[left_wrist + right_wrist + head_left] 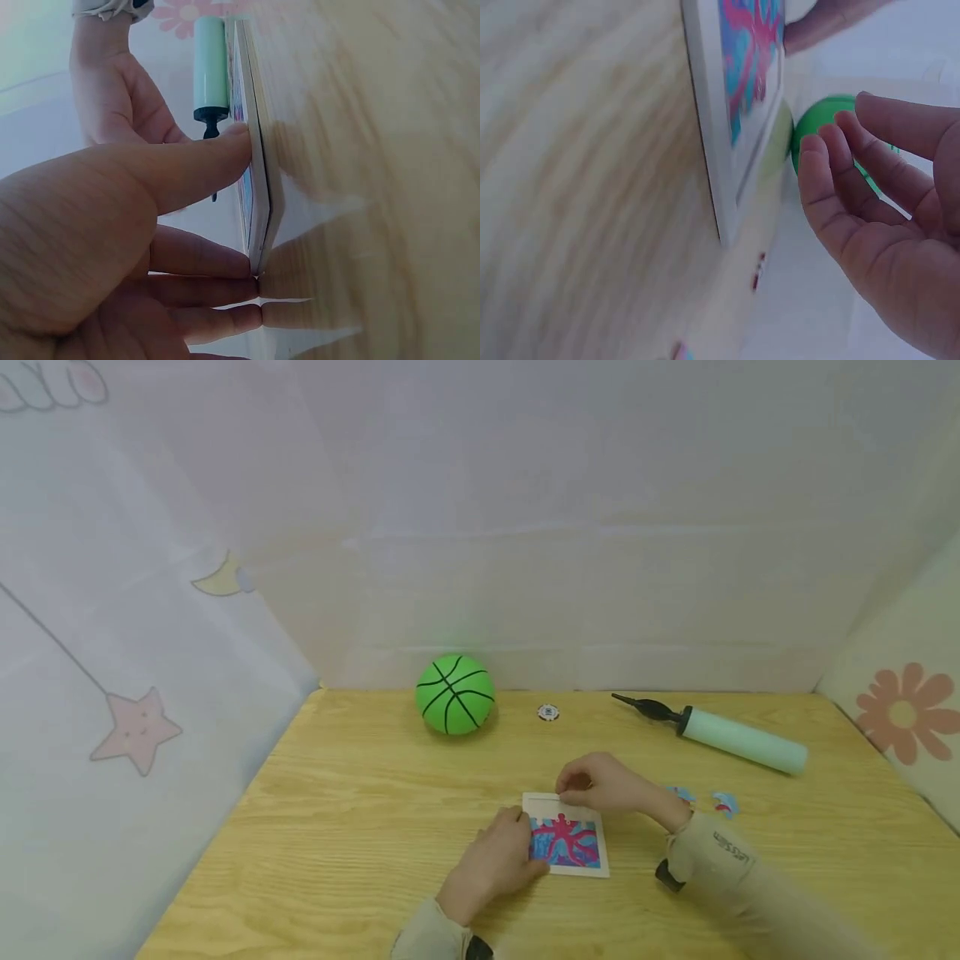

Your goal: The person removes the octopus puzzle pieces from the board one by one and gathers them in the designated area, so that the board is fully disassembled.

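Note:
A small framed jigsaw puzzle (566, 843) with a pink octopus on blue and purple lies on the table; bare backing shows along its far side. My left hand (498, 856) holds the frame at its near left corner, thumb on the near edge and fingers along the left edge. Over the far edge hovers my right hand (603, 781), its fingers (821, 176) loosely bent and nothing visible between them and the thumb. Two loose puzzle pieces, one nearer piece (682, 793) partly behind the right wrist and another piece (725, 804), lie to the right.
A green ball (455, 695) with black lines sits at the back. Right of it lies a round chip (548, 712). A pale green hand pump (742, 739) with a black nozzle lies at the back right. Fabric walls (480, 527) enclose the wooden table (315, 827).

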`<state>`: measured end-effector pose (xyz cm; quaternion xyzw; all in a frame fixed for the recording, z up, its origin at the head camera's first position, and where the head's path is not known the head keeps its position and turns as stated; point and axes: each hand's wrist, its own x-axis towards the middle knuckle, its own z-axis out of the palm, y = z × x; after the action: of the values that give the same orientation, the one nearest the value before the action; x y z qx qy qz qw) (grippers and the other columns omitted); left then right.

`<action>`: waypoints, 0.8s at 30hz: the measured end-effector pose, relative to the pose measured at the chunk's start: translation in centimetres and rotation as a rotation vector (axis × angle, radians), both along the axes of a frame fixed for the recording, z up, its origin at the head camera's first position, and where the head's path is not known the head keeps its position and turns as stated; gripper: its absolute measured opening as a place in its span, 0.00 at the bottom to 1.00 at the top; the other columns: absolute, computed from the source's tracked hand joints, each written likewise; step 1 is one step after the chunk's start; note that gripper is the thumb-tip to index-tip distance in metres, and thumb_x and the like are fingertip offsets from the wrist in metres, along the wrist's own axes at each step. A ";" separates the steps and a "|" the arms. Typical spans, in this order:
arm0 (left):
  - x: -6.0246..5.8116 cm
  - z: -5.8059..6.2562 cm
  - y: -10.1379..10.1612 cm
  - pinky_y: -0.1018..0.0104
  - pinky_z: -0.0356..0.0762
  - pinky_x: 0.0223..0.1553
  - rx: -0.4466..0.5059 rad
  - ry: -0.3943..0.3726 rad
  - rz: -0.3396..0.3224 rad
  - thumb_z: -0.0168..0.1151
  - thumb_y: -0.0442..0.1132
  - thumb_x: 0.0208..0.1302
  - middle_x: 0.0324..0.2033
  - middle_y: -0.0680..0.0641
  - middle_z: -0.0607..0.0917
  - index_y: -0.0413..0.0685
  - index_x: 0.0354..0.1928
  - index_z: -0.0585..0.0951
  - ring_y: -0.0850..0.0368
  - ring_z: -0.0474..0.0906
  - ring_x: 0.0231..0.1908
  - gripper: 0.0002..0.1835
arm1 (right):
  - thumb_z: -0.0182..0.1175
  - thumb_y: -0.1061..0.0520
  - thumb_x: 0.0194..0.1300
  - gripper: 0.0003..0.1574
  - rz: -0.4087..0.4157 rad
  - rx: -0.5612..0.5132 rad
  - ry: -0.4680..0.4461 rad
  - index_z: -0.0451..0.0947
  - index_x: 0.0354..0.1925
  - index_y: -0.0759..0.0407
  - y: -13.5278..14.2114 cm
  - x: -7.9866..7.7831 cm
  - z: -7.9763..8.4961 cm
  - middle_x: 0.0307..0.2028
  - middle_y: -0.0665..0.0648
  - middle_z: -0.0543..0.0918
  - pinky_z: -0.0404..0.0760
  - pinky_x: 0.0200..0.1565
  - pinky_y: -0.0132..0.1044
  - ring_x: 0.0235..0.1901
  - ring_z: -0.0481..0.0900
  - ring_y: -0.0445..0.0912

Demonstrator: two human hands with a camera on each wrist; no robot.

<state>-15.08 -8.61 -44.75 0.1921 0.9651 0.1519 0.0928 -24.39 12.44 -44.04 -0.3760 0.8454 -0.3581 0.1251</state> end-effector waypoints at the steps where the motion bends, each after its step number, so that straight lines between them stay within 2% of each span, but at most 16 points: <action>1: 0.0 0.0 0.0 0.44 0.75 0.51 -0.003 0.002 -0.004 0.68 0.52 0.58 0.57 0.38 0.74 0.30 0.58 0.72 0.45 0.71 0.57 0.36 | 0.62 0.58 0.65 0.05 0.016 -0.003 -0.018 0.82 0.37 0.59 -0.4 0.0 -0.2 0.30 0.46 0.83 0.80 0.37 0.33 0.30 0.79 0.37; 4: 0.0 -0.1 -0.1 0.42 0.76 0.50 0.003 0.006 -0.014 0.67 0.52 0.59 0.57 0.37 0.74 0.30 0.57 0.73 0.44 0.71 0.57 0.35 | 0.61 0.59 0.65 0.04 0.041 -0.002 -0.063 0.82 0.36 0.59 -1.7 0.3 -0.6 0.27 0.49 0.83 0.79 0.34 0.32 0.27 0.78 0.37; 8: -0.1 -0.2 -0.2 0.41 0.77 0.47 0.011 0.031 -0.022 0.64 0.50 0.62 0.56 0.37 0.75 0.29 0.56 0.74 0.43 0.72 0.56 0.31 | 0.61 0.60 0.66 0.04 0.025 0.005 -0.087 0.82 0.35 0.58 -2.7 0.5 -0.5 0.26 0.49 0.82 0.78 0.33 0.31 0.25 0.76 0.36; 16: -0.3 0.0 -0.3 0.48 0.81 0.39 0.006 0.104 -0.030 0.66 0.44 0.61 0.43 0.44 0.79 0.34 0.45 0.79 0.50 0.75 0.46 0.19 | 0.61 0.63 0.64 0.03 0.057 0.010 -0.080 0.82 0.34 0.61 -4.1 0.4 -0.4 0.28 0.50 0.83 0.78 0.32 0.29 0.26 0.76 0.35; 21: -0.4 -0.2 -0.3 0.49 0.82 0.37 0.017 0.123 -0.044 0.67 0.44 0.60 0.43 0.43 0.79 0.33 0.47 0.79 0.50 0.76 0.45 0.21 | 0.64 0.65 0.61 0.01 0.096 -0.001 -0.045 0.82 0.33 0.62 -4.4 0.1 -1.0 0.30 0.51 0.84 0.78 0.35 0.28 0.30 0.78 0.34; 24: -0.5 -0.2 -0.3 0.48 0.82 0.37 0.017 0.123 -0.050 0.68 0.44 0.59 0.43 0.43 0.80 0.32 0.48 0.79 0.49 0.76 0.46 0.23 | 0.64 0.66 0.59 0.02 0.084 0.005 -0.061 0.82 0.34 0.64 -4.5 0.1 -1.2 0.29 0.53 0.84 0.78 0.34 0.28 0.29 0.78 0.35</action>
<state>-15.59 -8.91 -44.97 0.2257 0.9626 0.1457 0.0354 -24.32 7.93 -45.26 -0.3999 0.8255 -0.3616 0.1668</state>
